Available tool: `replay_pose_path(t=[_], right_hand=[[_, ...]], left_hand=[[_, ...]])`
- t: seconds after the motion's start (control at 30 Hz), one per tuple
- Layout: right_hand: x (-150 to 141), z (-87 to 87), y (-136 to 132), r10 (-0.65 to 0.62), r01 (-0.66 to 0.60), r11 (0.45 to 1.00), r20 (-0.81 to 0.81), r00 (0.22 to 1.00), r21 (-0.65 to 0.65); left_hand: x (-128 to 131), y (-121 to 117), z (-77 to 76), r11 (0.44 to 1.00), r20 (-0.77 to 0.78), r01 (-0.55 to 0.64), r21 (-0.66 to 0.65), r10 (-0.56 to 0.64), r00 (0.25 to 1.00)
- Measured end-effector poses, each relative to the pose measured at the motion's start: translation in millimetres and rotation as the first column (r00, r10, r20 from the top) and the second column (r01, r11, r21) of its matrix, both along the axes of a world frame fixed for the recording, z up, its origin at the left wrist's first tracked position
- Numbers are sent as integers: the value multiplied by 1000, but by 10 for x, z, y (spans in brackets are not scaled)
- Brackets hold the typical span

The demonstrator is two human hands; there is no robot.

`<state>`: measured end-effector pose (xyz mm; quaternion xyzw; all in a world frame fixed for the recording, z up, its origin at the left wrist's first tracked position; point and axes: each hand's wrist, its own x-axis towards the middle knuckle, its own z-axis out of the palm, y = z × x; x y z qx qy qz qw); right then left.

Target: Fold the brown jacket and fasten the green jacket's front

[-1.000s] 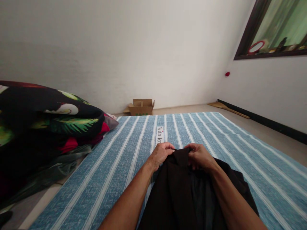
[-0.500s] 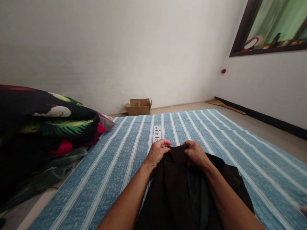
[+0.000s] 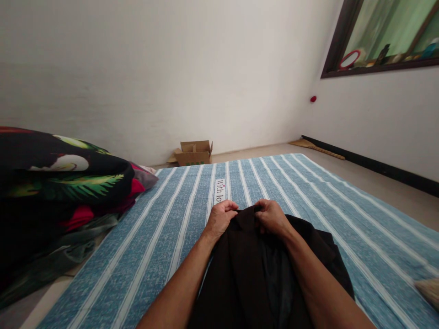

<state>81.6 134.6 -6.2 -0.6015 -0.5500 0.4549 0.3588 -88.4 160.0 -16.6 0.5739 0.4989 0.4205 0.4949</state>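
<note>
A dark brown jacket (image 3: pixel 245 269) with a lapel and a darker lining lies over the near part of the striped bed sheet (image 3: pixel 164 214). My left hand (image 3: pixel 221 218) pinches the left side of its collar between thumb and fingers. On the collar's other side, my right hand (image 3: pixel 272 217) is closed on the cloth, its fingertips partly hidden behind the fabric. The jacket's lower part runs out of view at the bottom, between and under my forearms.
Clothes and a dark patterned cloth (image 3: pixel 68 169) are heaped at the left. Beyond the bed, an opened cardboard box (image 3: pixel 194 154) stands by the wall. A broom (image 3: pixel 315 147) lies on the floor at the far right. A beige object (image 3: pixel 428 292) shows at the right edge.
The view has turned slightly right, so everything sits a little further left. Both hands keep hold of the jacket collar, and the beige object shows more at the right edge.
</note>
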Motion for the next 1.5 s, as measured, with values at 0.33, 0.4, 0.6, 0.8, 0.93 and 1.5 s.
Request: replay_pose_path(t=[0.33, 0.4, 0.6, 0.8, 0.93, 1.5], right_hand=[[30, -13, 9, -17, 13, 999, -141, 990, -32], [40, -18, 10, -16, 12, 1000, -169, 985, -25], [46, -39, 17, -5, 6, 1000, -204, 979, 2], [23, -67, 22, 6, -5, 1000, -141, 990, 12], [19, -89, 26, 15, -11, 999, -85, 996, 47], [25, -17, 16, -22, 31, 990, -71, 997, 137]], left_hand=[[-26, 38, -36, 999, -41, 20, 36, -19, 999], [-29, 36, -33, 999, -33, 25, 38, -24, 999], [-29, 26, -27, 998, -102, 4, 67, 3, 995], [-25, 39, -65, 991, -184, 18, 135, 7, 983], [-25, 40, -90, 982, -241, 24, 189, 22, 970], [-60, -127, 194, 899, -391, -12, 438, 202, 898]])
